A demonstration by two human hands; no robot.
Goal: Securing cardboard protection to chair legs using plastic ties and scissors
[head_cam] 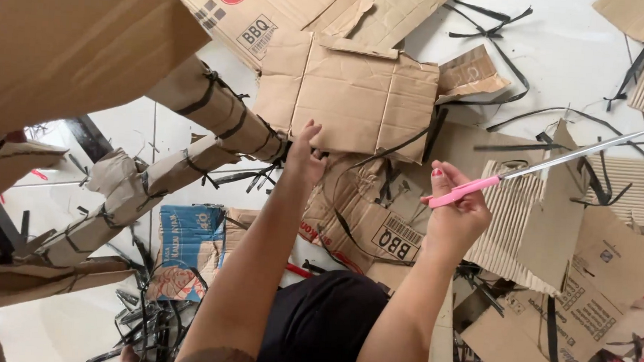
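Cardboard rolled into a long tube (215, 113), bound round with black straps, runs from the near left up toward the middle of the scene, and that's where the left hand (305, 154) is: fingertips pressed against the tube's far end, fingers mostly together, right where a tangle of black strapping (252, 176) bunches up. A second strapped tube (126, 200) lies just beside the first, nearer and lower on the left.

Over on the right, the right hand (456, 210) is closed firmly around the pink handle of a pair of long scissors (550, 165), silver blades together and pointing away to the far right, up off the floor. Red nail polish shows on the thumb.

Just beyond the left hand sits a flattened cardboard sheet (356, 95), creased and torn at its edges. Under both hands is a crumpled printed box (374, 228). To the right lie ribbed corrugated pieces (511, 213) and more flat brown panels. A blue printed carton (191, 233) rests near the left, beside loose black strap offcuts (146, 319). White tiled floor (563, 61) shows at the far right, littered with thin black strips.
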